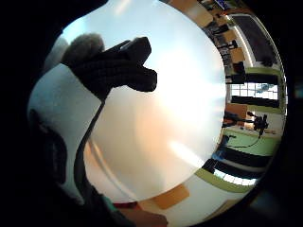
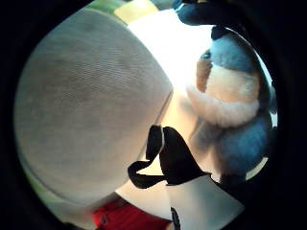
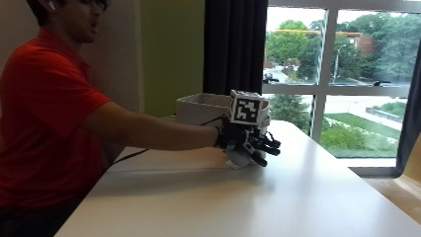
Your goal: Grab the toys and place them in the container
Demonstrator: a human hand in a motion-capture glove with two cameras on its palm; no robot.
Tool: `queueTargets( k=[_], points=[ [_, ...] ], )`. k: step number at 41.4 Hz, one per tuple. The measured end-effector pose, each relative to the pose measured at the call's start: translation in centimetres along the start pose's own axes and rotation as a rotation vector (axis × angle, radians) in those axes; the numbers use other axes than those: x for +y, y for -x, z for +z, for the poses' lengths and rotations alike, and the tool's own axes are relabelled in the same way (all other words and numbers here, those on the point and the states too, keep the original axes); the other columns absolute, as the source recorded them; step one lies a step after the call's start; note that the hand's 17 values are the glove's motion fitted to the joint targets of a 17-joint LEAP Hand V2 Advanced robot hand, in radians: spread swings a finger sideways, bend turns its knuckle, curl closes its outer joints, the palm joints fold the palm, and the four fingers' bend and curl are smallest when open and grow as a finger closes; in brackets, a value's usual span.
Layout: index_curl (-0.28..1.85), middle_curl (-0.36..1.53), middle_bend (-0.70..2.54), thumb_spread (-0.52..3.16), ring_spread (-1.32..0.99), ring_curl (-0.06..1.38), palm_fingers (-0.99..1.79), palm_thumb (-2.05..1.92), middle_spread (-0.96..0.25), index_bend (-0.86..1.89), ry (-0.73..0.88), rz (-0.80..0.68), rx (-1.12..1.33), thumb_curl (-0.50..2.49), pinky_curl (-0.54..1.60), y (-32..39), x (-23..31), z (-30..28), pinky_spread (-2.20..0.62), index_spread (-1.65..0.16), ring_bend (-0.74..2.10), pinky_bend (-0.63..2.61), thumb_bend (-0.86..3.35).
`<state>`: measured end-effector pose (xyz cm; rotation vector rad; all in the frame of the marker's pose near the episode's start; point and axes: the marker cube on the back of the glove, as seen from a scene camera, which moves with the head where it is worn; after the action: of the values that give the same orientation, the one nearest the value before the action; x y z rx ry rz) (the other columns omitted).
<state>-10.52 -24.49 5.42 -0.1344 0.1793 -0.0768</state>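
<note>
One plush toy (image 2: pixel 230 96) shows clearly, blue and peach, sitting on the white tabletop (image 3: pixel 263 197) close beside the gloved right hand (image 3: pixel 246 140) and near the fabric-sided container (image 3: pixel 200 106) at the far edge. It looks soft, light and squashy, nothing fragile, so I'd guess grabbing it round the body works best. Something pale shows under the hand, but I can't tell if the curled fingers (image 1: pixel 118 71) actually hold anything. That tabletop looks smooth and glossy, so a toy may slide. Big windows (image 3: pixel 342 74) sit right behind it.
</note>
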Motion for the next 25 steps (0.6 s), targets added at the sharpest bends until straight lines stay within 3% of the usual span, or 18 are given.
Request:
queueTargets(
  k=[15,22,25],
  points=[
    [0.33,0.26,0.13,1.21,-0.04,0.32,0.04,0.18,-0.06,0.15,0.097,0.007,0.038,0.34,0.43,0.9,-0.2,2.1,0.03,-0.41,0.41,1.25,0.01],
    [0.36,0.27,0.23,1.28,-0.2,0.36,0.34,0.26,-0.14,0.24,0.023,0.023,0.032,0.38,0.36,0.7,-0.3,2.4,-0.07,-0.45,0.68,1.04,0.04],
    [0.33,0.26,0.19,1.32,-0.26,0.38,0.65,0.35,-0.19,0.13,-0.018,0.008,0.033,0.41,0.38,0.6,-0.4,2.5,-0.26,-0.45,0.78,1.22,0.09]
  ],
)
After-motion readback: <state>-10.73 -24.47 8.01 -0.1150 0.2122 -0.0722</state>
